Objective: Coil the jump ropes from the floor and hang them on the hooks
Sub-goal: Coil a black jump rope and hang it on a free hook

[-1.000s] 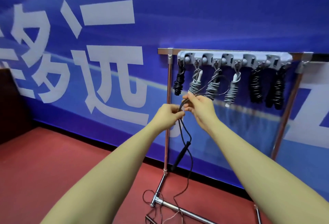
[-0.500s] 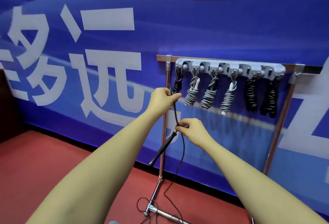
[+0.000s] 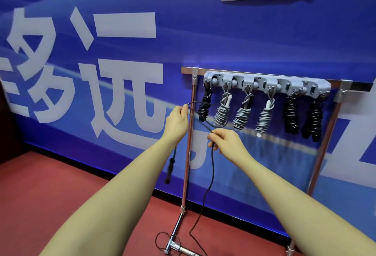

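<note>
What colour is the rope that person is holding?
Black. The rope shows best in the head view, trailing from the right hand to the floor.

A thin black jump rope (image 3: 211, 166) is held looped between the left hand (image 3: 176, 122) and right hand (image 3: 224, 142), its handle (image 3: 169, 171) dangling at 7 o'clock and its tail trailing to the floor. Six coiled ropes, black and grey, are hung on the hooks (image 3: 266, 85) at 2 o'clock.
</note>
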`<state>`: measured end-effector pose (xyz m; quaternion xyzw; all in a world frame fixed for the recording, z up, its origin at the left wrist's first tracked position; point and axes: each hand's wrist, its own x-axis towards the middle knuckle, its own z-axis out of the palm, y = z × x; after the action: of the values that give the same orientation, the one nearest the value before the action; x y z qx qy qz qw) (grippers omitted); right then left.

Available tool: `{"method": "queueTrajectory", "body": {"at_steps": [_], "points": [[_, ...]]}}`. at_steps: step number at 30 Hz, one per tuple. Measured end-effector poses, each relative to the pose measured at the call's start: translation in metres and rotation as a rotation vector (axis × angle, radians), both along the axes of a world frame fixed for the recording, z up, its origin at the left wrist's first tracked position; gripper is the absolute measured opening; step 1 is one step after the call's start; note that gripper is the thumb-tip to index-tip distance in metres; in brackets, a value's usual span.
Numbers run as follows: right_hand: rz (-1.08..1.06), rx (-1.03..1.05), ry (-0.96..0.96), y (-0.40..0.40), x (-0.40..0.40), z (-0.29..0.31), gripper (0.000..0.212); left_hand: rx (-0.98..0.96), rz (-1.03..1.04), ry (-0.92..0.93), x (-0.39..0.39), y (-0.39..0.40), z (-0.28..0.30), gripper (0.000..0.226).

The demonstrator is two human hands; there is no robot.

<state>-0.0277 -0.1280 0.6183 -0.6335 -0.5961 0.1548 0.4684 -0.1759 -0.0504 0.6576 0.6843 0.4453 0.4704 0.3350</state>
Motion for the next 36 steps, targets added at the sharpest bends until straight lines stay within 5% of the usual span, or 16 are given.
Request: {"method": "queueTrajectory", "body": {"at_steps": [13, 19, 27, 30, 32, 36], "points": [[-0.026, 0.252, 0.602, 0.019, -0.015, 0.062, 0.022, -0.005, -0.402, 0.154, 0.0, -0.023, -0.036, 0.023], [-0.018, 0.237, 0.567, 0.014, -0.004, 0.062, 0.023, -0.018, -0.251, 0.074, 0.015, -0.016, -0.027, 0.025], [0.105, -0.127, 0.129, 0.002, -0.004, 0.002, 0.006, -0.031, -0.243, -0.051, 0.019, -0.017, 0.028, 0.029], [0.103, -0.192, 0.016, 0.001, -0.011, -0.007, 0.02, -0.024, -0.211, -0.085, 0.017, -0.02, 0.046, 0.03], [0.073, -0.166, 0.056, 0.001, -0.012, -0.007, 0.028, -0.024, -0.181, -0.04, 0.013, -0.02, 0.047, 0.03], [0.028, 0.049, 0.437, 0.0, -0.008, 0.011, 0.028, -0.099, -0.241, 0.005, 0.005, -0.025, 0.022, 0.018]]}}
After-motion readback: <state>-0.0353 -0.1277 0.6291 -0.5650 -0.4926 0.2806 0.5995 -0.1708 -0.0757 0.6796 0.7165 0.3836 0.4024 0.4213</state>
